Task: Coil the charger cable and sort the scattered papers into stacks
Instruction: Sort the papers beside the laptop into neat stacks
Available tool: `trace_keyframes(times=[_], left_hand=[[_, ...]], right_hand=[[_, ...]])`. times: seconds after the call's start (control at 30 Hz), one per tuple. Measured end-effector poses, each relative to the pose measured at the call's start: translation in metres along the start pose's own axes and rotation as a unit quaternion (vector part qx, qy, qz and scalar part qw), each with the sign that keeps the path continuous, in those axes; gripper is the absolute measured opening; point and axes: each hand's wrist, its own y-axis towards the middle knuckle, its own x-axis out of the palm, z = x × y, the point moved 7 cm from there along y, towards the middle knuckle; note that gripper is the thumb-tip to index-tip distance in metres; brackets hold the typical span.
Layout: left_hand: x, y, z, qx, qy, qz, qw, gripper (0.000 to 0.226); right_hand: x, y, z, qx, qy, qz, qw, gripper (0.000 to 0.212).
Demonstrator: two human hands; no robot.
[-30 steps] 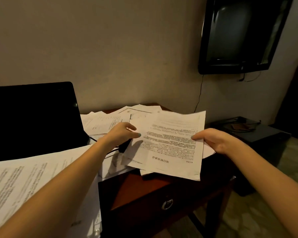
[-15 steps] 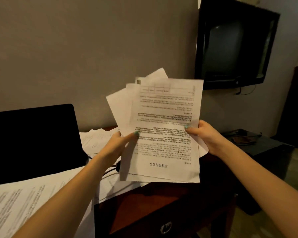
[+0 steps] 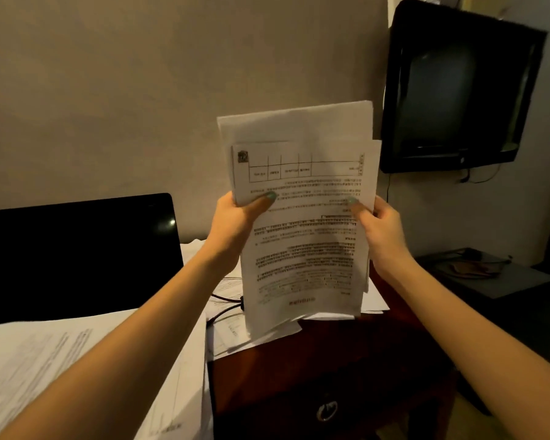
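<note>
A bundle of printed papers (image 3: 302, 236) stands nearly upright above the wooden table (image 3: 299, 369), its lower edge down at the sheets lying there. My left hand (image 3: 235, 217) pinches the bundle's left edge, thumb on the front page. My right hand (image 3: 378, 227) pinches the right edge the same way. More loose papers (image 3: 226, 331) lie on the table behind and under the bundle. A black charger cable (image 3: 223, 309) runs across them and is partly hidden by the bundle. A large sheaf of papers (image 3: 61, 369) lies at the near left.
An open black laptop (image 3: 77, 255) stands at the left. A dark screen (image 3: 458, 90) hangs on the wall at the right. A low black stand (image 3: 477, 274) sits right of the table. The table's front drawer has a round pull (image 3: 327, 411).
Both hands lifted the papers off the table and tipped them upright. The spread sheets have been squared closer together, and the bundle's lower edge now sits down at the table's papers.
</note>
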Motion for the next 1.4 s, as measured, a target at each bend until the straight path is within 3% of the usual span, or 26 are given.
trace_keyframes(times=[0.23, 0.37, 0.5, 0.63, 0.77, 0.83, 0.97, 1.03, 1.13, 1.23, 1.4], left_hand=[[-0.014, -0.035, -0.042, -0.052, 0.054, 0.021, 0.997, 0.015], [-0.012, -0.052, -0.064, -0.091, 0.042, 0.004, 0.995, 0.016], [-0.021, -0.047, -0.047, -0.071, 0.078, 0.036, 0.994, 0.016], [-0.037, -0.036, -0.013, -0.060, 0.181, -0.018, 0.981, 0.016], [-0.053, -0.029, 0.028, -0.076, 0.297, -0.089, 0.948, 0.012], [-0.060, -0.026, 0.049, -0.095, 0.326, -0.125, 0.932, 0.015], [-0.068, -0.025, 0.086, -0.122, 0.401, -0.167, 0.892, 0.014], [-0.072, -0.027, 0.099, -0.132, 0.429, -0.177, 0.876, 0.012], [-0.083, -0.037, 0.115, -0.129, 0.451, -0.166, 0.867, 0.009], [-0.112, -0.050, 0.124, -0.132, 0.490, -0.105, 0.855, 0.003], [-0.183, -0.075, 0.132, -0.135, 0.542, 0.009, 0.829, 0.020]], right_hand=[[0.000, -0.034, 0.047, 0.087, -0.034, -0.009, 0.996, 0.004], [-0.002, -0.050, 0.072, 0.117, -0.073, -0.040, 0.990, 0.012], [-0.004, -0.051, 0.079, 0.136, -0.098, -0.067, 0.984, 0.026], [-0.006, -0.033, 0.029, 0.033, -0.096, -0.013, 0.995, 0.066], [0.009, -0.013, -0.037, -0.071, -0.067, -0.016, 0.995, 0.074], [0.019, -0.004, -0.067, -0.110, -0.137, -0.014, 0.984, 0.075], [0.046, 0.006, -0.108, -0.144, -0.282, -0.078, 0.945, 0.042], [0.061, 0.001, -0.115, -0.122, -0.264, -0.142, 0.946, 0.024], [0.085, -0.014, -0.112, -0.072, -0.209, -0.226, 0.949, 0.022], [0.102, -0.028, -0.100, -0.058, -0.170, -0.215, 0.960, 0.010], [0.121, -0.043, -0.068, -0.003, -0.092, -0.182, 0.979, 0.008]])
